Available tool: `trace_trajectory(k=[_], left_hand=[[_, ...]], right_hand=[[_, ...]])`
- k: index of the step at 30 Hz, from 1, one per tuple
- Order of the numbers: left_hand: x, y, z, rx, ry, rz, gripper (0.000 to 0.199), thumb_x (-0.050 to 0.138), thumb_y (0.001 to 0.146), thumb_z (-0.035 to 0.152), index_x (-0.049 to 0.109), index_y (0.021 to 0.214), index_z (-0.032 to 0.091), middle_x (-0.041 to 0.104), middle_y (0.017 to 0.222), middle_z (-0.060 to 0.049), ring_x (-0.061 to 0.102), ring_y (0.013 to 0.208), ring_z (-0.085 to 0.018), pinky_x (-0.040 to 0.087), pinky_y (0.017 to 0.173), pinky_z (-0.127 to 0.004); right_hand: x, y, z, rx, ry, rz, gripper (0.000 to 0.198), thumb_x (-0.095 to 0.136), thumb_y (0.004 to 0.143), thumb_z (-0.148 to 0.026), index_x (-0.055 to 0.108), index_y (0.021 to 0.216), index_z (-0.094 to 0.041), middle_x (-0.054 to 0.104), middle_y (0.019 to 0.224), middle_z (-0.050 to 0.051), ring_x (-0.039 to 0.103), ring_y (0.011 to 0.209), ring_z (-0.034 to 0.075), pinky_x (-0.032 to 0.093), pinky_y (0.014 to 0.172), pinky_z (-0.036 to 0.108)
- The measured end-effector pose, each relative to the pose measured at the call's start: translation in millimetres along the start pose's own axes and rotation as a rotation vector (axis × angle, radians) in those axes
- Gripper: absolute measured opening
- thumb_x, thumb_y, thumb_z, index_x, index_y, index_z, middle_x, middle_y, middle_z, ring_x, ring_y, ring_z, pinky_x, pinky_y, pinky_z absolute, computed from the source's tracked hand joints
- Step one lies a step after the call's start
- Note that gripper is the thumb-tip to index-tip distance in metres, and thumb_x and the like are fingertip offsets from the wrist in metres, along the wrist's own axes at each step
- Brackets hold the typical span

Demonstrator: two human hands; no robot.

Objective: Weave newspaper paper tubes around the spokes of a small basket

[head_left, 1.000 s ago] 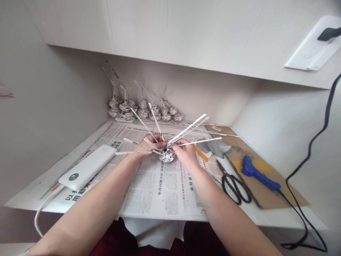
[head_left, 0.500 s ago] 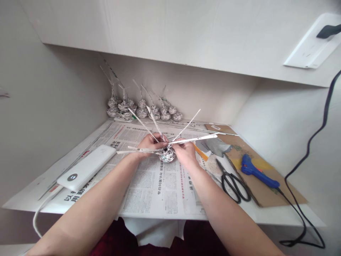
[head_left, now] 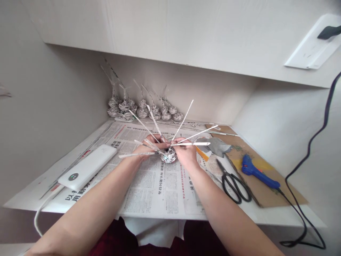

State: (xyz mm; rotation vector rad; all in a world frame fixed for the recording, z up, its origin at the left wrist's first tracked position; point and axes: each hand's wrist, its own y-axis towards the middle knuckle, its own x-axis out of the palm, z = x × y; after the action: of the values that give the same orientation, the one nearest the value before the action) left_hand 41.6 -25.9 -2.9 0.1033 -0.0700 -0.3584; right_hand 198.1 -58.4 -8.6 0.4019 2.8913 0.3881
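Note:
Between my hands is a small round woven newspaper piece (head_left: 168, 156), with several rolled paper strips fanning out of its top. My left hand (head_left: 153, 144) is closed at its left side, fingers pinching the strips near the rim. On the other side, my right hand (head_left: 185, 149) pinches a rolled paper strip (head_left: 198, 144) that points right. Two more strips rise behind my right fingers. The fingertips of both hands meet just above the woven ball, and parts of them are hidden by the strips.
Several finished woven gourds (head_left: 142, 109) line the back wall. A white power bank (head_left: 87, 167) with a cable lies left on newspaper (head_left: 149, 192). Black-handled scissors (head_left: 234, 185) and a blue glue gun (head_left: 258, 172) on cardboard (head_left: 279, 193) are at right. A grey glove-like cloth (head_left: 218, 146) lies nearby.
The woven piece has turned slightly in my hands. The strips at right have spread apart and the upright one has swung left; at left, strips have spread upward.

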Motion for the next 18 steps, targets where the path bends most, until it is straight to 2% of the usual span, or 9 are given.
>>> trace_trajectory(k=[6,11,15,18], left_hand=[[-2.5,1.3,-2.0,-0.015,-0.036,-0.06,0.03,0.084,0.055,0.031,0.067,0.074,0.014,0.066,0.067,-0.002,0.06,0.062,-0.015,0.046,0.062,-0.027],[-2.7,0.8,-0.3,-0.053,-0.055,-0.072,0.037,0.085,0.055,0.03,0.068,0.084,0.014,0.068,0.073,-0.003,0.062,0.064,-0.015,0.047,0.063,-0.027],[-3.3,0.5,1.3,-0.052,0.001,-0.102,0.032,0.083,0.056,0.03,0.069,0.079,0.013,0.068,0.071,-0.003,0.061,0.062,-0.015,0.046,0.061,-0.027],[-3.7,0.8,-0.3,-0.018,-0.003,-0.093,0.031,0.083,0.056,0.03,0.067,0.076,0.013,0.065,0.066,-0.001,0.059,0.059,-0.013,0.044,0.058,-0.025]], right_hand=[[-0.2,-1.7,2.7,-0.084,0.058,-0.005,0.015,0.07,0.07,-0.035,0.07,0.073,-0.02,0.065,0.063,-0.001,0.056,0.057,0.014,0.043,0.057,0.025],[-1.5,-4.0,-4.0,-0.084,0.035,-0.018,0.013,0.069,0.07,-0.032,0.071,0.074,-0.02,0.067,0.066,0.0,0.058,0.06,0.015,0.046,0.06,0.025],[-0.7,-4.8,-7.3,-0.113,0.023,-0.021,0.012,0.068,0.071,-0.031,0.07,0.074,-0.02,0.067,0.067,0.0,0.06,0.063,0.015,0.047,0.064,0.026],[1.5,-4.2,-5.7,-0.113,0.097,-0.009,0.014,0.069,0.07,-0.031,0.067,0.077,-0.019,0.067,0.071,0.001,0.06,0.065,0.015,0.047,0.065,0.026]])
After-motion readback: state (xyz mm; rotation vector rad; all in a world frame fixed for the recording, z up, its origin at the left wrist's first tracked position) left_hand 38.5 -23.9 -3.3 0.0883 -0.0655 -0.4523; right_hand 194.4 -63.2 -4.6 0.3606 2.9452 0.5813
